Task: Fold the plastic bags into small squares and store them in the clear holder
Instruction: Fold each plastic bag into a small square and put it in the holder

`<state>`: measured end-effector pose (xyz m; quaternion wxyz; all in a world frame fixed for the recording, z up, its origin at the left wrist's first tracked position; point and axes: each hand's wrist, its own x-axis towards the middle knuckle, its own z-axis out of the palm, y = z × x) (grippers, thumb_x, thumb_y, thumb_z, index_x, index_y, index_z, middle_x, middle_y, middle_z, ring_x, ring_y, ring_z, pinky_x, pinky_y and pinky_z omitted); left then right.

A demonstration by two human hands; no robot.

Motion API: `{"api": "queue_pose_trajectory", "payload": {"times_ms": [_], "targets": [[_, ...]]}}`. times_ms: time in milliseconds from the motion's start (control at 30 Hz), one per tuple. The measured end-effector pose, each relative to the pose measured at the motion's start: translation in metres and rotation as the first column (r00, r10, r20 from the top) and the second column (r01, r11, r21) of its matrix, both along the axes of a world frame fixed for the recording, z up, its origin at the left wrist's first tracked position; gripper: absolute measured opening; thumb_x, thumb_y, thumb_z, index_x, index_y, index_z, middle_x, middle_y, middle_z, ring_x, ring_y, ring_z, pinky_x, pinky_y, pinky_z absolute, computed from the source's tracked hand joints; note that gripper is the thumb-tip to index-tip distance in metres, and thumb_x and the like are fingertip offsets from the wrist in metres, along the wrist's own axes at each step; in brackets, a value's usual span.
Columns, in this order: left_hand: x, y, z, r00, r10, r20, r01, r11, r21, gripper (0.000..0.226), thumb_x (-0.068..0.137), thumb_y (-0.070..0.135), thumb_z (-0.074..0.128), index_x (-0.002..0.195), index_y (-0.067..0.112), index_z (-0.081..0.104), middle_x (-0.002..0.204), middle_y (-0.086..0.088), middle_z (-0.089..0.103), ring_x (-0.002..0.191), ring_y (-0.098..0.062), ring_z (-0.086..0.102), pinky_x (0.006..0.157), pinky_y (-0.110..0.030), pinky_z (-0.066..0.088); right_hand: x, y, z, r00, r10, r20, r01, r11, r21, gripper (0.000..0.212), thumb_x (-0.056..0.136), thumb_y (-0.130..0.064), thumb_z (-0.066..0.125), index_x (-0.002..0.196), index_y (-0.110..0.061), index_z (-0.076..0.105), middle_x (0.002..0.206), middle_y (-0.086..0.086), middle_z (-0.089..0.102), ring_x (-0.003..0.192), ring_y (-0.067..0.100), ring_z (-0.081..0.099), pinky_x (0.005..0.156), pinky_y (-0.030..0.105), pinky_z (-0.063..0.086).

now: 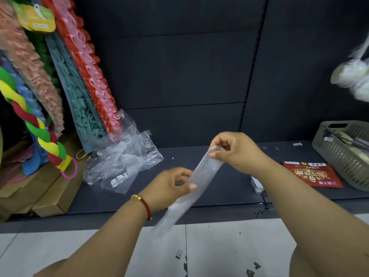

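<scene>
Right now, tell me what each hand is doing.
Left hand: closed, pinching the middle of the plastic bag, folded into a long strip.
Right hand: closed, pinching the top end of the same strip.

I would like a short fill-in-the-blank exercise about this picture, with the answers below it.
1. Both hands, the left hand and the right hand, hold one plastic bag folded into a long narrow ____.
2. The left wrist wears a ____ bracelet.
3. The pile of loose clear bags lies on the dark ____.
4. At the far right stands a grey ____ holding a few items.

Answers: strip; red; shelf; basket
</scene>
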<state>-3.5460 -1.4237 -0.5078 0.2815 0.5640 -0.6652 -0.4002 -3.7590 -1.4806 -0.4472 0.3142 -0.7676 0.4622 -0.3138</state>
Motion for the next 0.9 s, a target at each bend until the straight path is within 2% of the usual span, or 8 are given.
{"api": "queue_pose_trajectory", "payload": {"times_ms": [167,233,333,467,600,700,833,900], "targets": [[-0.024,0.0,0.003,0.966,0.134,-0.223,-0.135,0.991,0.011,0.015,0.089,0.021,0.07,0.086,0.006,0.072,0.078,-0.015,0.071,0.069,-0.018,0.06,0.069,-0.035,0.052,0.009,0.002,0.003,0.997,0.038,0.071,-0.038,0.999,0.006,0.021,0.081,-0.011,0.076,0.084,-0.028,0.066,0.079,-0.012,0.068,0.072,-0.005,0.061,0.067,0.013,0.047],[-0.026,-0.001,0.0,0.936,0.19,-0.296,-0.194,0.981,0.018,0.021,0.088,0.018,0.071,0.077,0.001,0.069,0.07,-0.013,0.062,0.068,-0.018,0.051,0.067,-0.035,0.044,0.012,0.001,0.002,0.973,-0.04,0.225,0.03,0.998,0.051,0.025,0.083,-0.012,0.075,0.1,-0.027,0.064,0.083,-0.01,0.071,0.081,0.001,0.064,0.075,0.016,0.051],[-0.027,-0.003,0.003,0.822,0.339,-0.457,-0.366,0.93,0.031,0.014,0.088,0.014,0.07,0.076,0.008,0.074,0.077,-0.008,0.069,0.072,-0.019,0.057,0.074,-0.036,0.048,0.017,0.003,-0.007,0.913,-0.173,0.37,0.074,0.961,0.266,0.042,0.082,-0.025,0.077,0.117,-0.021,0.056,0.092,-0.003,0.074,0.091,0.01,0.067,0.088,0.028,0.052],[-0.024,-0.003,0.007,0.664,0.455,-0.593,-0.503,0.859,0.096,0.011,0.089,0.014,0.068,0.086,0.006,0.075,0.087,-0.017,0.074,0.077,-0.022,0.065,0.083,-0.041,0.053,0.034,0.02,-0.028,0.988,-0.077,0.137,0.012,0.906,0.424,0.038,0.078,-0.041,0.078,0.104,-0.016,0.066,0.095,0.0,0.072,0.089,0.011,0.068,0.086,0.028,0.055],[-0.026,-0.004,0.008,0.593,0.502,-0.629,-0.57,0.814,0.112,0.014,0.088,0.017,0.07,0.086,0.004,0.073,0.085,-0.019,0.072,0.076,-0.023,0.063,0.08,-0.04,0.054,0.046,0.026,-0.038,0.995,-0.036,0.091,0.002,0.94,0.342,0.021,0.083,-0.026,0.076,0.081,-0.007,0.067,0.071,0.003,0.062,0.064,0.01,0.054,0.062,0.02,0.046],[-0.021,-0.01,0.011,0.564,0.525,-0.637,-0.599,0.792,0.122,0.017,0.085,0.023,0.073,0.08,0.006,0.071,0.079,-0.015,0.066,0.075,-0.025,0.057,0.078,-0.043,0.052,0.045,0.025,-0.036,0.999,0.009,0.043,-0.023,0.948,0.318,0.021,0.086,-0.02,0.073,0.069,-0.013,0.063,0.061,-0.007,0.056,0.054,0.002,0.048,0.054,0.013,0.041],[-0.006,-0.017,0.016,0.545,0.547,-0.636,-0.659,0.748,0.079,0.046,0.075,0.04,0.077,0.072,-0.002,0.059,0.074,-0.012,0.054,0.069,-0.025,0.045,0.068,-0.041,0.045,0.042,0.026,-0.036,0.988,0.117,-0.103,-0.077,0.941,0.328,0.021,0.09,-0.024,0.069,0.078,-0.007,0.066,0.063,-0.006,0.053,0.054,0.004,0.045,0.052,0.012,0.038],[0.002,-0.02,0.019,0.541,0.567,-0.621,-0.696,0.717,0.048,0.037,0.079,0.037,0.076,0.071,0.003,0.064,0.073,-0.014,0.056,0.068,-0.025,0.049,0.069,-0.046,0.052,0.04,0.027,-0.035,0.979,0.154,-0.135,-0.1,0.934,0.342,0.021,0.09,-0.025,0.068,0.081,-0.006,0.068,0.063,-0.006,0.053,0.054,0.005,0.044,0.052,0.013,0.038]]}}
